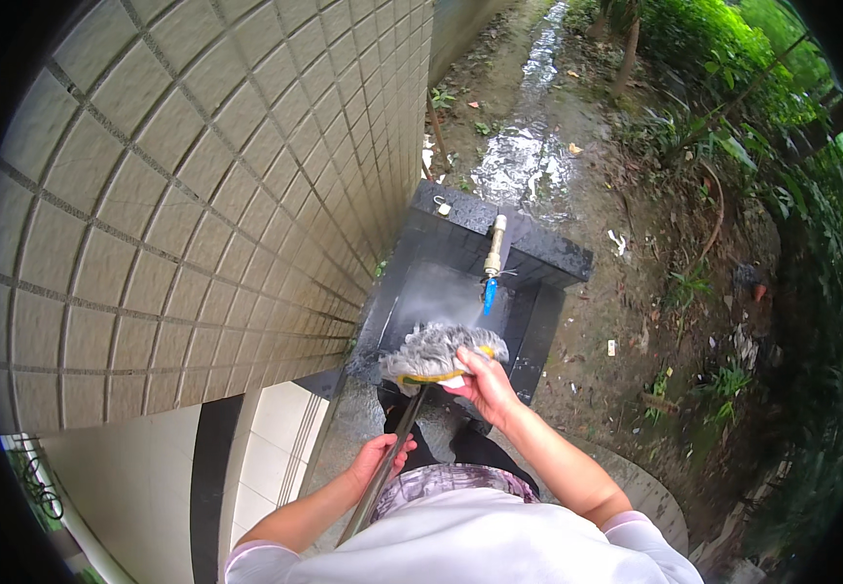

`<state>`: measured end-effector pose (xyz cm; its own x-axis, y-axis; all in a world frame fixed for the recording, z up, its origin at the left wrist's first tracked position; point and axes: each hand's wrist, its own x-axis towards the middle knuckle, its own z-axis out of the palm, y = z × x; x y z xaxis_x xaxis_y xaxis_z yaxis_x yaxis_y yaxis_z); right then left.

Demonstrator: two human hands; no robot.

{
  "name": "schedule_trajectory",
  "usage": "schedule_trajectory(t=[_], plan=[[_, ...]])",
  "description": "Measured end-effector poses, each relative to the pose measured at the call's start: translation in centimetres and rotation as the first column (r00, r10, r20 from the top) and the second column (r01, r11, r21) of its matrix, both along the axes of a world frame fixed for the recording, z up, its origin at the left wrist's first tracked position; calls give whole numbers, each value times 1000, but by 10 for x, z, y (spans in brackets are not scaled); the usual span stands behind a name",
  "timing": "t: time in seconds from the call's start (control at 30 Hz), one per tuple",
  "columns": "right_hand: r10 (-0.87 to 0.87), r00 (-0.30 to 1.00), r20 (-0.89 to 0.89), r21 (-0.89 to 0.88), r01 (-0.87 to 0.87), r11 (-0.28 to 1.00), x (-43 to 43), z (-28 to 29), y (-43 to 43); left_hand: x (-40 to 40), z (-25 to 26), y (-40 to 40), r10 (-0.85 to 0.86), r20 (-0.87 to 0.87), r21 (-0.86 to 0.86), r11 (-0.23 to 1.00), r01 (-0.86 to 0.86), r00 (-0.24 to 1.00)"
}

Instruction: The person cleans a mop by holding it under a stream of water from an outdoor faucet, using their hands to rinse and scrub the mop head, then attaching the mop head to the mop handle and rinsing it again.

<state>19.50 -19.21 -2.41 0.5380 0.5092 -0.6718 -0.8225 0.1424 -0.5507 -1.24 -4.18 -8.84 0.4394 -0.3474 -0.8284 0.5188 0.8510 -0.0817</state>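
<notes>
Over the near rim of a dark stone sink (549, 321), a grey-and-white shaggy mop head (443, 349) with a yellow-edged border is held up. My right hand (481, 383) grips its right end, thumb on top. Around the metal mop pole (398, 438), my left hand (381, 458) is closed, below the head; the pole slopes down past my left side. A tap with a blue lever (491, 296) on a pale pipe (496, 241) juts from the sink's far wall. Whitish blur, perhaps spray, lies between tap and mop; the water's exact path is unclear.
A beige tiled wall (195, 190) rises close on the left. Beyond the sink's back ledge, which bears a small pale hooked object (443, 206), runs wet muddy ground (516, 157). Soil with litter and plants (728, 139) lies to the right. Pale floor tiles (275, 438) are at lower left.
</notes>
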Motion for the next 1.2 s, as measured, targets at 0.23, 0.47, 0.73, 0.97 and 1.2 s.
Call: schedule_trajectory(t=[0.23, 0.47, 0.73, 0.97, 1.2], plan=[[85, 993, -84, 95, -77, 992, -44, -11, 26, -11, 1, -7, 349, -143, -568, 737, -365, 926], [44, 903, -427, 153, 25, 988, -89, -33, -10, -16, -2, -4, -354, -113, 143, 919, 368, 928], [-169, 960, -224, 328, 237, 914, -25, -2, -36, 4, -6, -15, -160, 14, -96, 982, 161, 987], [690, 613, 385, -724, -263, 637, -52, -48, -56, -6, -16, -10, -215, -23, -94, 973, 212, 976], [679, 303, 668, -744, 278, 608, -98, -6, -29, -10, -3, -9, -483, -128, 307, 811, 498, 866]])
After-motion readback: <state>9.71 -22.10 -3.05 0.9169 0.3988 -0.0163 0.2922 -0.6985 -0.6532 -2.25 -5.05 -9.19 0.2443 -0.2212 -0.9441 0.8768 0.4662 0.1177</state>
